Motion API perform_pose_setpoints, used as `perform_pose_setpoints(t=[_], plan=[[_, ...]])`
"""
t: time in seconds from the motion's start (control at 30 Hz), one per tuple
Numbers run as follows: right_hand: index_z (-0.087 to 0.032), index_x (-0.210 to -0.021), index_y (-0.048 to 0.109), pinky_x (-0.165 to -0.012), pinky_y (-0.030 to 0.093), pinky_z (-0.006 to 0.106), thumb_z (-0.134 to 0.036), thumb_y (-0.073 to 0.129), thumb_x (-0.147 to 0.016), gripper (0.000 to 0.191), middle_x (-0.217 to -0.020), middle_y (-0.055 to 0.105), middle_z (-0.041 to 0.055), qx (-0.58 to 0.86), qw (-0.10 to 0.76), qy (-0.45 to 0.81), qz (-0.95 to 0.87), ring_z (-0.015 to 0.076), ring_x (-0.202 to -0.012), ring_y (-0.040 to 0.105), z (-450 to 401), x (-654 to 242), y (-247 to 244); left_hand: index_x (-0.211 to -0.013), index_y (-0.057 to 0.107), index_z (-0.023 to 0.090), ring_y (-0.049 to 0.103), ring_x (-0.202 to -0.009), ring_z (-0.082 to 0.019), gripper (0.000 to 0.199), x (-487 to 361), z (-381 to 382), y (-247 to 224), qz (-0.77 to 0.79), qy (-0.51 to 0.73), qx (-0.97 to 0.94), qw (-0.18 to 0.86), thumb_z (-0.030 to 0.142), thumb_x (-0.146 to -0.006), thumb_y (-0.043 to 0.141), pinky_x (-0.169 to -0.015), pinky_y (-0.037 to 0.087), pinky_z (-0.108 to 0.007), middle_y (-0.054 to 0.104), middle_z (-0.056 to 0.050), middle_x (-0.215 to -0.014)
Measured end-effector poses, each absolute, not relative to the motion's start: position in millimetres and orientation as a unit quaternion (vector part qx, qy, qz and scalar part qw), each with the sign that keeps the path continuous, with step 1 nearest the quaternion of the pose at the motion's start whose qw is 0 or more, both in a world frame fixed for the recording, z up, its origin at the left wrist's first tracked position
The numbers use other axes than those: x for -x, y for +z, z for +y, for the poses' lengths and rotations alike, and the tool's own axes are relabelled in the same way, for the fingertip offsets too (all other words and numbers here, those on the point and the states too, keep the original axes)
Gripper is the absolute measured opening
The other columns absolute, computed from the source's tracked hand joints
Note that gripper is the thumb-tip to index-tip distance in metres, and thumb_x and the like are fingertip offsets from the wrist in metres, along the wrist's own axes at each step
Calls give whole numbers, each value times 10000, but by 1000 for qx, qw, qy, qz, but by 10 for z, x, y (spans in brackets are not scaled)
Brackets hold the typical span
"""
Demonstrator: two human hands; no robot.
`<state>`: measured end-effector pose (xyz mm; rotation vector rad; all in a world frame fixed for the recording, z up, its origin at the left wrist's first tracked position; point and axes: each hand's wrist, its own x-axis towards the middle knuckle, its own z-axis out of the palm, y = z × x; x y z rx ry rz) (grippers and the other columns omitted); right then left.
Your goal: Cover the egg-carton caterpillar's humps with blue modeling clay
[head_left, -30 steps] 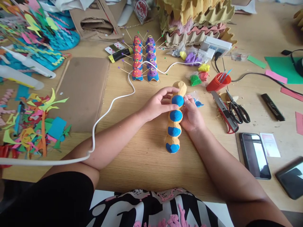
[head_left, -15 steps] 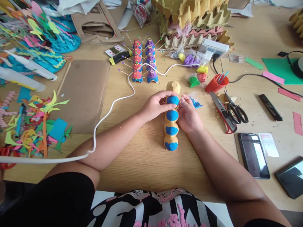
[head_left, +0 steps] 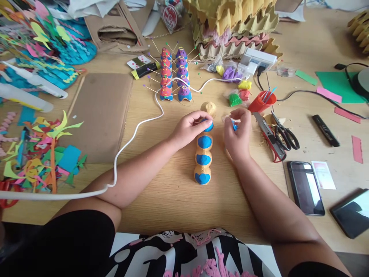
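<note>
A strip of tan egg-carton cups (head_left: pixel 204 150) lies lengthwise before me on the table. Blue clay (head_left: pixel 204 142) covers the tops of several cups, while the farthest cup (head_left: pixel 208 108) is bare. My left hand (head_left: pixel 188 129) pinches the second cup from the far end, thumb over its blue patch. To the right of the strip, my right hand (head_left: pixel 240 134) is closed, fingers bent down at a small clear bag with blue clay (head_left: pixel 235 126). Its fingertips are partly hidden, but they appear to grip the clay.
Red and purple caterpillar figures (head_left: pixel 166 77) with pin-like sticks stand beyond, crossed by a white cable (head_left: pixel 137 126). On the right are an orange cup (head_left: pixel 261 103), a utility knife (head_left: pixel 268 134), scissors (head_left: pixel 284 134) and a phone (head_left: pixel 306 188). Paper scraps (head_left: pixel 37 154) lie left.
My right hand has left the strip's side and moved right and slightly away from me, onto the blue clay bag. My left hand has stayed on the strip, which shifted slightly left.
</note>
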<state>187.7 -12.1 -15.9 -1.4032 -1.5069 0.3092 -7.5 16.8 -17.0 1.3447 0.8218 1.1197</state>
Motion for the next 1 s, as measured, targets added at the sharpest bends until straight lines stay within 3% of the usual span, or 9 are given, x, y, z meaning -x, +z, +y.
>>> perform_pose_setpoints(t=[0.13, 0.23, 0.3, 0.4, 0.53, 0.67, 0.8, 0.9, 1.0], plan=[[-247, -1288, 627, -1200, 468, 660, -189, 626, -890, 403, -1382, 646, 170, 658, 374, 49, -651, 377, -1365, 573, -105, -1954, -187, -987, 826, 262, 646, -886, -193, 353, 96, 185, -178, 394, 460, -678, 418, 610, -961, 770, -891, 522, -376, 773, -44, -960], [-261, -1296, 662, -1191, 487, 670, -105, 582, -861, 469, -1436, 622, 178, 676, 324, 65, -658, 388, -1376, 577, -122, -1948, -186, -946, 816, 293, 679, -1011, -256, 286, 108, 227, -214, 389, 456, -724, 342, 551, -1005, 708, -1099, 503, -477, 801, -49, -955], [-274, -1257, 682, -1187, 505, 660, -58, 560, -839, 486, -1450, 615, 165, 679, 320, 64, -657, 375, -1365, 592, -120, -1957, -184, -991, 810, 312, 699, -1100, -273, 251, 107, 248, -244, 375, 453, -737, 332, 510, -1032, 662, -1266, 413, -534, 832, -41, -1027], [-270, -1202, 692, -1223, 506, 642, -40, 558, -844, 446, -1463, 593, 159, 660, 359, 78, -655, 351, -1387, 592, -92, -1986, -184, -1126, 799, 330, 710, -1211, -279, 212, 101, 257, -272, 372, 450, -744, 325, 453, -1033, 654, -1403, 240, -565, 845, -36, -1172], [-298, -1182, 681, -1244, 526, 565, -178, 656, -926, 283, -1463, 571, 120, 579, 505, 178, -615, 309, -1451, 566, -56, -1969, -178, -1251, 747, 291, 664, -1378, -291, 279, 112, 254, -283, 409, 463, -713, 332, 408, -1004, 690, -1423, 241, -548, 798, -75, -1368], [-365, -1139, 673, -1104, 620, 364, -382, 787, -964, 210, -1299, 687, 2, 461, 648, 399, -456, 179, -1216, 706, -54, -1878, -138, -1359, 700, 277, 596, -1498, -300, 364, 132, 263, -314, 418, 455, -712, 334, 401, -1018, 659, -1449, 205, -554, 748, -101, -1470], [-346, -1053, 687, -860, 668, 285, -453, 899, -887, 290, -1084, 776, -44, 385, 654, 569, -315, 154, -1057, 782, -42, -1831, -91, -1539, 637, 239, 558, -1571, -304, 505, 123, 253, -334, 400, 416, -752, 319, 441, -1084, 554, -1475, 110, -577, 683, -131, -1592], [-324, -1020, 676, -810, 688, 298, -465, 888, -884, 289, -1048, 811, -46, 372, 648, 609, -264, 172, -1052, 813, -12, -1846, -87, -1475, 727, 259, 501, -1635, -326, 526, 121, 251, -350, 404, 401, -761, 311, 565, -1098, 526, -1478, 73, -584, 710, -131, -1565], [-314, -1000, 666, -805, 707, 318, -534, 850, -905, 302, -1041, 833, -29, 366, 643, 630, -238, 192, -1056, 825, 12, -1877, -89, -1493, 727, 309, 480, -1666, -306, 571, 146, 288, -389, 394, 438, -737, 332, 655, -1076, 548, -1481, 125, -540, 701, -101, -1589]])
